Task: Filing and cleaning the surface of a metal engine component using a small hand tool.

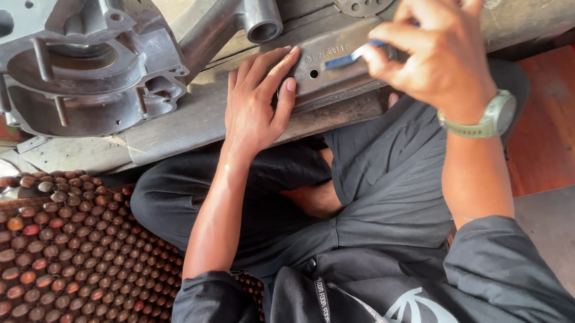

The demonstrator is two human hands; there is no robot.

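Left of the flat grey metal bar (335, 66) we see a grey cast engine casing (83, 60). Our left hand (256, 105) presses on the bar's left end, fingers outstretched and slightly apart. Our right hand (438, 51), at its right end, pinches a small blue-handled tool (354, 54) against it.

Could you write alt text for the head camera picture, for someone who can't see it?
Seen from above, a seated person's left hand presses flat on a grey metal plate with holes on a worn wooden bench, while the right hand pinches a small blue tool against it. A grey cast-metal engine casing sits left; a brown beaded mat lies below.
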